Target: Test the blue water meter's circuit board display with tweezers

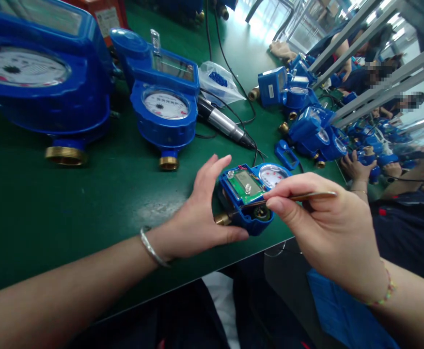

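Observation:
An opened blue water meter (246,220) lies near the table's front edge, its green circuit board (238,186) with a small display exposed beside the round dial (272,174). My left hand (197,208) grips this meter around its brass-fitting end, thumb along the near side and fingers at the far side. Between the thumb and fingers of my right hand (328,228) are thin metal tweezers (306,196). Their narrow end reaches across the open housing below the board; the tip's exact contact is hard to make out. A loose blue cover frame (286,154) lies just behind the meter.
Two assembled water meters (166,104) (40,82) stand at the left. A corded electric screwdriver (226,125) lies behind my hands, near a plastic bag (219,82) of blue parts. More meters (311,131) crowd the right, where a co-worker's hand (359,169) handles one.

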{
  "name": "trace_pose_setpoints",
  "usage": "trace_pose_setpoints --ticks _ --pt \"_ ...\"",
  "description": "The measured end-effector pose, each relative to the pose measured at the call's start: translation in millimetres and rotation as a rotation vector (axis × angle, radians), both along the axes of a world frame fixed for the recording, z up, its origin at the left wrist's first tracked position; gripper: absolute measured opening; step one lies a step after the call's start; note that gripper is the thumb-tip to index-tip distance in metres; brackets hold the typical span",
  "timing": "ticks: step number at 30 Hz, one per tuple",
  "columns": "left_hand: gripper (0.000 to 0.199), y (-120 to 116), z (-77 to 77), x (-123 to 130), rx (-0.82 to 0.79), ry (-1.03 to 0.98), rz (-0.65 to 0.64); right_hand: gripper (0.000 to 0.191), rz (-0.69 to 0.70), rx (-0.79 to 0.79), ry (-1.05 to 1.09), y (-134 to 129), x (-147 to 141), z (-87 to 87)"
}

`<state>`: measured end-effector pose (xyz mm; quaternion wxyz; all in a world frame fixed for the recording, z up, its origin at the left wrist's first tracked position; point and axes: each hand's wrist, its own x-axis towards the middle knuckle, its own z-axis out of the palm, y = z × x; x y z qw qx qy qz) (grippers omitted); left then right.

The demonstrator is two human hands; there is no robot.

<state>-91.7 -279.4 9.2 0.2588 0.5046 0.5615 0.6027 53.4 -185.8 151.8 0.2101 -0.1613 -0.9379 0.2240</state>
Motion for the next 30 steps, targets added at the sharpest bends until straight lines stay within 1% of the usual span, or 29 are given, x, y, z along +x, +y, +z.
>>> trace_pose_setpoints --ticks 1,3,6,8,9,10,12,14,15,17,18,20,23,27,30 --pt "0.13 -3 -6.3 7 -0.053 -0.012 0.019 0.007 0.001 -0.002 -0.013 1 -1 1.3" --pt "0.138 -5 -14.7 20 -0.092 -0.027 0.028 0.007 0.004 0.006 -0.04 3 -3 4.2" --pt "0.139 0 -16.9 36 0.013 0.056 0.09 0.007 0.033 0.058 -0.099 8 -5 9.9" --pt "0.133 4 -13.8 40 0.094 0.152 0.137 0.008 0.073 0.096 -0.158 10 -4 13.5" --pt "0.128 5 -11.7 41 0.128 0.199 0.134 0.008 0.101 0.103 -0.184 11 -2 14.7" --pt "0.121 6 -9.6 41 0.155 0.241 0.118 0.008 0.137 0.092 -0.203 13 1 15.4" --pt "0.109 7 -5.9 40 0.187 0.31 0.066 0.005 0.246 0.011 -0.207 14 10 15.2" --pt "0.106 7 -3.6 36 0.182 0.34 0.014 0.006 0.401 -0.086 -0.171 16 20 14.3" --pt "0.107 7 -2.9 34 0.167 0.338 0.005 0.007 0.468 -0.099 -0.155 16 24 14.2" --pt "0.109 8 -2.2 31 0.138 0.319 -0.002 0.009 0.552 -0.035 -0.125 17 28 15.3" --pt "0.109 8 -2.0 29 0.135 0.313 -0.006 0.008 0.568 0.009 -0.128 17 28 16.6" --pt "0.107 9 -1.8 28 0.145 0.321 -0.023 0.009 0.57 0.048 -0.155 17 28 19.8" --pt "0.105 8 -1.4 27 0.155 0.347 -0.046 0.021 0.55 0.008 -0.226 17 30 21.6" --pt "0.106 8 -0.9 27 0.122 0.334 -0.039 0.031 0.395 0.016 -0.241 18 45 14.5" --pt "0.107 9 -1.6 27 0.139 0.334 -0.031 0.029 0.334 -0.042 -0.274 17 48 9.9"
